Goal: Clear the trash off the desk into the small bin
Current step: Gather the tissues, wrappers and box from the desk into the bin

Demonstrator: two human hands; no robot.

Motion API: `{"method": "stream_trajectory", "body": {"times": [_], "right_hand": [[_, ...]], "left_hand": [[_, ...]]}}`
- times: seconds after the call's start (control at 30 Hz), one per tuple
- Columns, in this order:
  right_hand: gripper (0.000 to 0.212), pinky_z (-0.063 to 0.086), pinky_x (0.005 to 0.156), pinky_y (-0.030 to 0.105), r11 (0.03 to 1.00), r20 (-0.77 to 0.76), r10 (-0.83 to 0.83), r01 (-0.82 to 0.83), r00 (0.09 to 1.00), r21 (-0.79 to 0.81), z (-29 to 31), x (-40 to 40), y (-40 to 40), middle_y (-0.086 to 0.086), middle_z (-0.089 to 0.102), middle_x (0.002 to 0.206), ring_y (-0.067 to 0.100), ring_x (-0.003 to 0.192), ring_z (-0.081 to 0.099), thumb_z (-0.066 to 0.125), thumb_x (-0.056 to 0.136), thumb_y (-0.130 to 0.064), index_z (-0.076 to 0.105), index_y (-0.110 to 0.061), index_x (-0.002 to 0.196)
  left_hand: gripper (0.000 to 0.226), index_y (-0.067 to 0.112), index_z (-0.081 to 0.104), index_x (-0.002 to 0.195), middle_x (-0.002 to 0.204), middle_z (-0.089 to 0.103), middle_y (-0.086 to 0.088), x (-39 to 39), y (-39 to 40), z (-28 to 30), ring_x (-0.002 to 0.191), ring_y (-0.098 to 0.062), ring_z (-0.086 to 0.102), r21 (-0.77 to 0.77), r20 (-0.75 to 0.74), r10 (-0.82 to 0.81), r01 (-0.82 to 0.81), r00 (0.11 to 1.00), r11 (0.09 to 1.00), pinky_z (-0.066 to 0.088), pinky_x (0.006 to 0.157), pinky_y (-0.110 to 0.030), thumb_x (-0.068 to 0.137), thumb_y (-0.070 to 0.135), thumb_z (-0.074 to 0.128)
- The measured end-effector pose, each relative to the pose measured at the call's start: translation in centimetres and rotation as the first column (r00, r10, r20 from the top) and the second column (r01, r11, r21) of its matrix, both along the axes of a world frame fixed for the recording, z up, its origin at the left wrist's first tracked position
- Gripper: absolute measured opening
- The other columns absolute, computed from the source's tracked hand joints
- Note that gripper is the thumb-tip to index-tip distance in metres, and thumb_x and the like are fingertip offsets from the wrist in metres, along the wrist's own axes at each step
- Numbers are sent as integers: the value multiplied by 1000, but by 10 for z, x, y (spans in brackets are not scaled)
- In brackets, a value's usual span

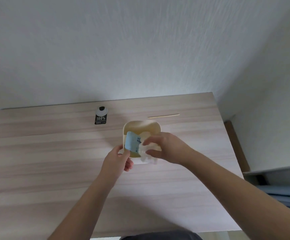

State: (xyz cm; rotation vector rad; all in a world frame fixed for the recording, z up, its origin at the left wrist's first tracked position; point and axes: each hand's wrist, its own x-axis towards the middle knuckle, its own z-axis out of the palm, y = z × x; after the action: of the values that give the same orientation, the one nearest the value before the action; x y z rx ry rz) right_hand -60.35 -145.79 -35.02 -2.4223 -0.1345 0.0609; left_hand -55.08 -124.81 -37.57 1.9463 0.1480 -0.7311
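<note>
With the bin (141, 125) steadied at its near rim by the left hand (118, 158), a blue card (132, 142) and crumpled tissue (146, 153) gripped in the right hand (166, 147) are held over its mouth, where the tissue overhanging the near edge could be spilled onto the desk (54, 161).

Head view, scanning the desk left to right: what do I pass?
Black tag → left hand on the bin rim → blue slip → white tissue wad gripped in the right hand → thin stick near the back edge, ending furthest right.
</note>
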Motion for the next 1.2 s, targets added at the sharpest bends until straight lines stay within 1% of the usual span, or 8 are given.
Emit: {"method": "stream_trajectory", "body": {"times": [0.07,0.17,0.3,0.43,0.6,0.77,1.0,1.2], "right_hand": [[23,34,66,13,1000,81,-1,2,997,-11,2,4,5,-11,67,100,-1,80,51,70,85,-27,71,-21,107],[16,47,75,21,978,106,-179,165,978,131,3,15,-3,-5,72,98,5,85,61,66,89,-21,71,-18,103],[14,45,73,8,918,48,-381,371,923,139,-11,43,-32,-10,71,93,-4,79,60,60,92,-20,71,-21,100],[22,47,82,25,880,-85,-470,474,879,35,-45,71,-56,-3,72,103,11,91,65,56,93,-21,68,-22,111],[51,37,107,40,923,-339,-375,311,863,-227,-94,98,-72,11,49,143,29,129,47,52,95,-22,40,-16,145],[69,24,113,50,883,-407,-343,142,846,-448,-118,122,-74,6,25,158,30,143,24,55,90,-14,23,-22,151],[45,39,99,45,749,-337,-411,103,847,-654,-133,131,-77,15,46,131,34,121,45,53,92,-11,44,-16,136],[38,39,95,40,630,-246,-294,-6,923,-776,-139,104,-77,12,58,126,30,114,54,43,92,-4,46,-5,130]], "left_hand": [[30,11,60,120,58,71,-7,2,3,1,47,-16,62,0,10,8,-8,1000,1000,48,46,-25,92,17,51],[31,13,59,121,60,72,-8,5,10,3,49,-15,63,4,18,23,-23,1000,1000,49,48,-26,92,19,51],[29,12,60,118,58,71,-9,8,21,5,49,-18,60,-9,11,72,-72,997,997,49,50,-29,92,18,51],[29,12,61,120,57,70,-7,11,33,6,49,-18,59,-8,3,115,-115,993,993,49,51,-30,93,18,51],[31,13,60,122,58,70,-7,14,47,6,49,-16,60,-14,0,162,-162,987,987,48,47,-24,94,20,50],[26,12,62,116,55,69,-6,17,54,7,47,-16,59,-37,-18,211,-211,977,977,48,45,-25,94,18,50],[24,11,62,117,55,68,-5,19,59,9,47,-17,58,-41,-16,242,-242,970,969,48,45,-26,96,17,52],[25,12,62,118,55,68,-4,13,59,7,48,-17,59,-23,-11,240,-241,971,970,49,47,-27,96,15,51]]}}
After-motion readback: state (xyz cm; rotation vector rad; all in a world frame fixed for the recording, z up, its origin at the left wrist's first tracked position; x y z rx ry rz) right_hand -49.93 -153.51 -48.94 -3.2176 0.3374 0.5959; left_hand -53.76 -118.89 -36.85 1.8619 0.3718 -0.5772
